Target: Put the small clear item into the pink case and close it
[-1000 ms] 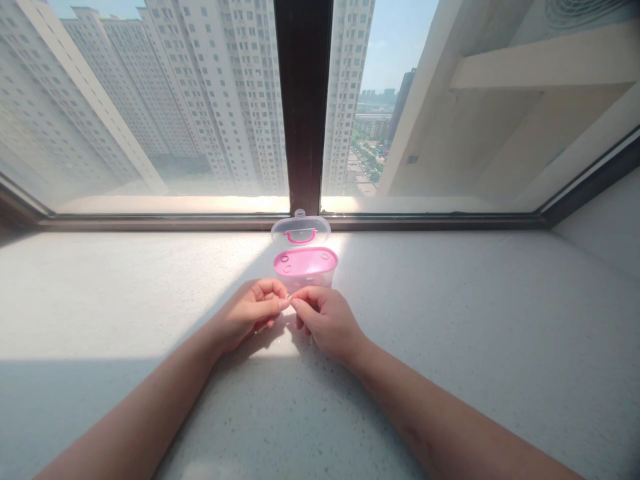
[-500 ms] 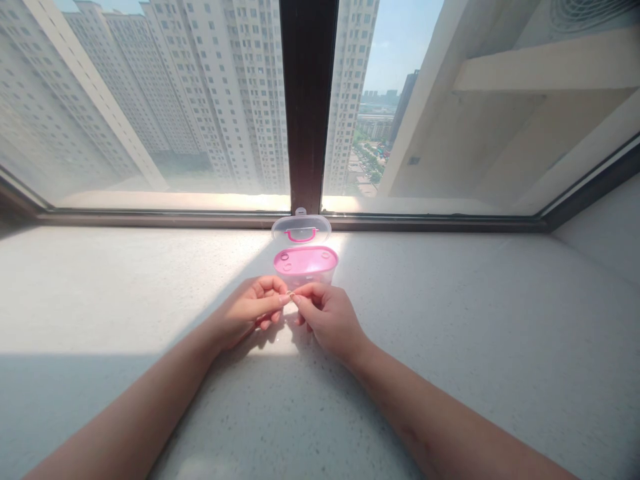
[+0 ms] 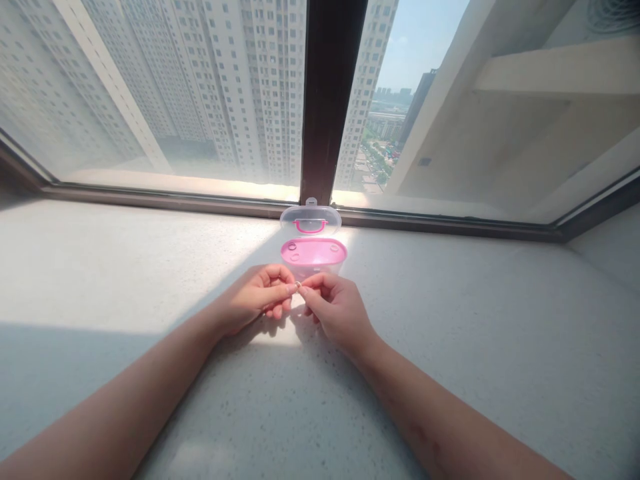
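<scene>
Between the fingertips of both hands is a small ring (image 3: pixel 298 285), pinched from either side. My left hand (image 3: pixel 263 293) closes thumb and forefinger on its left edge, the other fingers curled below. My right hand (image 3: pixel 334 303) pinches it from the right the same way. Just behind the hands stands a clear plastic box with a pink tray (image 3: pixel 315 252) in its top. Several small rings lie on the tray, a dark one (image 3: pixel 292 247) at the left among them. The box's clear lid (image 3: pixel 310 221), with a pink handle, is tipped back open. My hands partly hide the box's front.
The box stands on a white speckled sill (image 3: pixel 465 320) lit by a patch of sunlight. Behind it rise a dark window post (image 3: pixel 327 100) and the window's lower frame (image 3: pixel 450 225). Tall buildings show through the glass.
The whole view has shifted and tilted slightly, so box and hands appear a little higher and further right. Both hands keep their pinch on the ring.
</scene>
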Tool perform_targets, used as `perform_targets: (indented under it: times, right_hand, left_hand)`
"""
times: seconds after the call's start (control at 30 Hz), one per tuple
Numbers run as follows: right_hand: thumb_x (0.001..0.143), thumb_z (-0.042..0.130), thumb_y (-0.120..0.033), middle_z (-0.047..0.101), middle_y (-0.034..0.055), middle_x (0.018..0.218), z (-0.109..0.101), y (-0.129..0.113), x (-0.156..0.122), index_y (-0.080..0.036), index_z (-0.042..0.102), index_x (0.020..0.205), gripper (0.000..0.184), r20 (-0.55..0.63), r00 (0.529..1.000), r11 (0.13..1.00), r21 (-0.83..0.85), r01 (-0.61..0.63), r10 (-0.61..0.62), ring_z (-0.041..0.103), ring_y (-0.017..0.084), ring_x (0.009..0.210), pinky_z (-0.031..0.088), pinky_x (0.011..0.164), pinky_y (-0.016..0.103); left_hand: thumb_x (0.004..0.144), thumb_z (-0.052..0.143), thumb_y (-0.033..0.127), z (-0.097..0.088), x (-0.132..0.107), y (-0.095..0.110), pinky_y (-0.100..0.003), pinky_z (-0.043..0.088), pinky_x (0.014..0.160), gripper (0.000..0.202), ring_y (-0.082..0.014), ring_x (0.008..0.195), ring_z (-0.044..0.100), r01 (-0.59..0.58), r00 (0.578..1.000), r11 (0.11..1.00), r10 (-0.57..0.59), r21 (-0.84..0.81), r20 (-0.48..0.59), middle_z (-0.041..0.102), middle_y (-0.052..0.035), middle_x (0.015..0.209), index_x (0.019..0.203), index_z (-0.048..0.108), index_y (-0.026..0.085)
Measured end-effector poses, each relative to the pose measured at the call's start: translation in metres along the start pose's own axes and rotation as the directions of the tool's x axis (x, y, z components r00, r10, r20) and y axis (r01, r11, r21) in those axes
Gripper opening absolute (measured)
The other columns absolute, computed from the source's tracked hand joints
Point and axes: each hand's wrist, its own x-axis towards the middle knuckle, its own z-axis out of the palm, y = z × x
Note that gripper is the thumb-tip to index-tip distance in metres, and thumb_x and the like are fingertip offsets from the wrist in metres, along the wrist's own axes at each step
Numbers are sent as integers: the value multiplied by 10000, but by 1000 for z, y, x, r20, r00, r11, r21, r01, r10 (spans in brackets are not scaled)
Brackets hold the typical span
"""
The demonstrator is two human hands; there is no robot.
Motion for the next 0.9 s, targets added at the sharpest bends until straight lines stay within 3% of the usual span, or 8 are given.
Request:
perform_targets:
  times: [0.43,0.53,0.6,0.7,0.83,0.9]
  right_hand:
    - [782,668,-336,594,-17,531,-2,1,-1,-155,628,754,187,14,1000,1000,7,1,-2,523,94,440,412,441,215]
    - [792,654,-322,557,-31,523,-3,-2,-4,-168,623,760,161,-73,991,994,-27,108,-110,495,95,444,398,441,224]
    - [810,636,-314,538,-36,539,-5,-4,-5,-181,628,797,134,-199,947,967,-96,236,-251,481,100,461,398,456,238]
    - [841,600,-298,591,-3,659,-14,-5,-2,-190,633,836,113,-354,830,898,-262,354,-430,526,125,563,442,540,270]
    - [832,603,-259,582,25,779,-28,-1,9,-190,662,824,91,-388,710,779,-507,368,-588,544,154,710,467,662,309]
    - [825,614,-253,573,40,851,-34,3,14,-186,680,838,95,-406,694,768,-542,341,-594,553,159,751,462,675,316]
  left_hand:
    - [831,647,282,4,-1,-1,-184,436,454,138,-77,489,552,-43,998,999,42,7,44,641,-8,639,833,623,146]
    - [821,648,277,5,-2,1,-187,438,446,134,-87,494,560,-35,999,999,35,6,35,636,-8,631,847,625,147]
    - [813,657,282,5,-3,1,-192,447,447,143,-91,499,562,-28,999,1000,28,8,29,633,-10,636,842,620,147]
    - [813,660,291,4,-2,1,-183,444,450,155,-80,497,552,-29,999,999,28,22,29,637,-15,656,819,612,144]
    - [819,650,287,4,-2,1,-170,408,433,142,-75,487,536,-38,999,999,36,40,34,643,-20,643,803,607,152]
    - [819,645,288,5,-2,1,-176,408,434,138,-76,482,530,-40,999,998,39,43,37,642,-18,640,802,605,156]
